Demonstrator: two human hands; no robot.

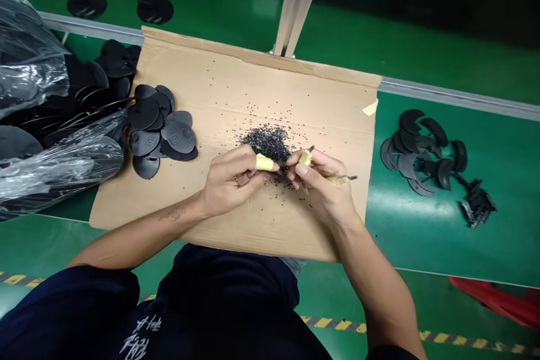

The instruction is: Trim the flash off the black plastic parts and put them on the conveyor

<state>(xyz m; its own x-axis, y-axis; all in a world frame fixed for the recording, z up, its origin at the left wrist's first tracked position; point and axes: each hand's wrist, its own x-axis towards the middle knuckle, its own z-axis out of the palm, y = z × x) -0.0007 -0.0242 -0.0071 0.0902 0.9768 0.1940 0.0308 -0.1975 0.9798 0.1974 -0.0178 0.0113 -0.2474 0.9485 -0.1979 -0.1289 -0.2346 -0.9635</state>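
Note:
Both hands meet over a cardboard sheet [236, 84] on the green bench. My left hand [230, 180] is closed, its taped forefinger pinching a small dark part [282, 167] that is mostly hidden between the fingers. My right hand [323, 180] grips a thin tape-wrapped knife-like tool [341, 179], its tip sticking out to the right. Just beyond the fingers lies a heap of fine black shavings [268, 142].
A pile of black plastic discs [162, 129] lies on the cardboard's left edge, beside a clear bag [46, 140] full of more. Cut black pieces [422, 149] sit on the green surface at right. A metal rail [459, 98] and upright post [297, 3] run behind.

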